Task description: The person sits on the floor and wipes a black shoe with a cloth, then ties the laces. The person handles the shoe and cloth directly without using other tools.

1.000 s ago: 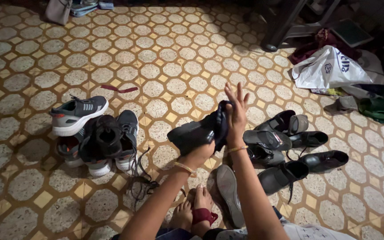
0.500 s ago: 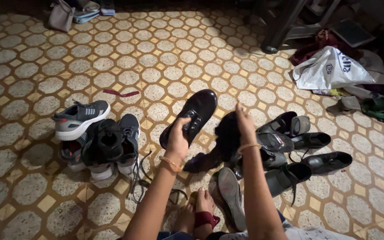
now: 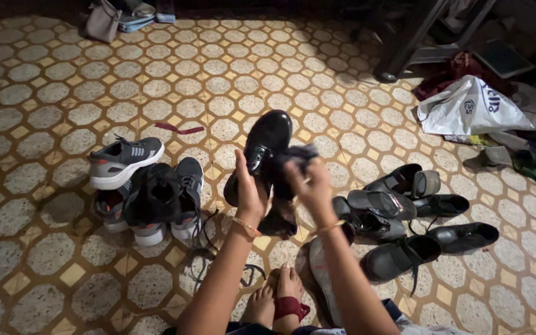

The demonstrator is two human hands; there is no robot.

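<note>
My left hand (image 3: 249,188) grips a shiny black leather shoe (image 3: 267,140) by its heel end, toe pointing away and upward. My right hand (image 3: 308,181) holds a dark cloth (image 3: 285,205) bunched against the shoe's side, part of the cloth hanging down below. Both hands are raised over the tiled floor, in front of my bare feet (image 3: 275,296).
A heap of grey and black sneakers (image 3: 146,189) with loose laces lies to the left. Black shoes and sandals (image 3: 412,214) are scattered to the right, a white plastic bag (image 3: 470,106) and clothes beyond. A red strip (image 3: 178,129) lies on the patterned tiles (image 3: 44,260).
The shoe was turned from sole-side view to upright in my left hand. My right hand dropped, then came back with the cloth against the shoe.
</note>
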